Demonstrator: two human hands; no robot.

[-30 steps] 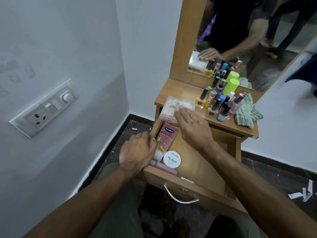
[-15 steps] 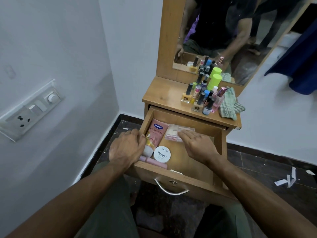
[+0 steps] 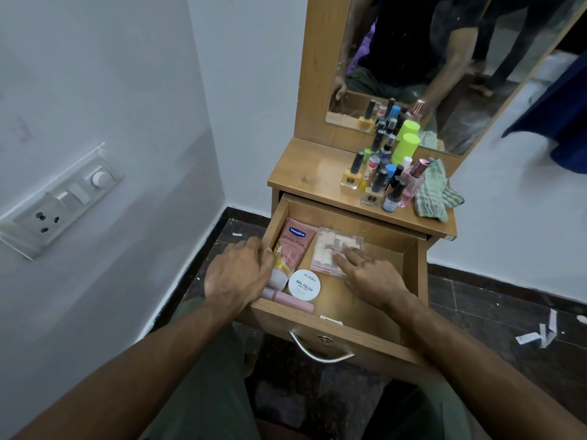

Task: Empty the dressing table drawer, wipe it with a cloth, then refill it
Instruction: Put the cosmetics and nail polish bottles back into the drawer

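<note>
1. Four things lie in the open drawer (image 3: 409,268): a pink Vaseline tube (image 3: 290,249) along its left wall, a round nail-polish-remover tub (image 3: 304,284) just beside the tube's lower end, a pink stick (image 3: 287,299) against the drawer front, and a clear plastic box (image 3: 333,250) right of the tube.
2. Right hand (image 3: 371,277) rests with straight fingers on the box; left hand (image 3: 239,274) lies on the drawer's left wall, fingers loosely curled over the edge beside the tube, seemingly gripping nothing.
3. Judging by looks, the box is light, rigid and slick; take it by its side edges, kept level, since its lid may pop.
4. Behind the drawer, on the tabletop (image 3: 314,173), the polish bottles (image 3: 378,179) are glass, top-heavy and packed close: lift them singly by the body. Beside them, the soft cloth (image 3: 435,198) handles anyhow.
</note>
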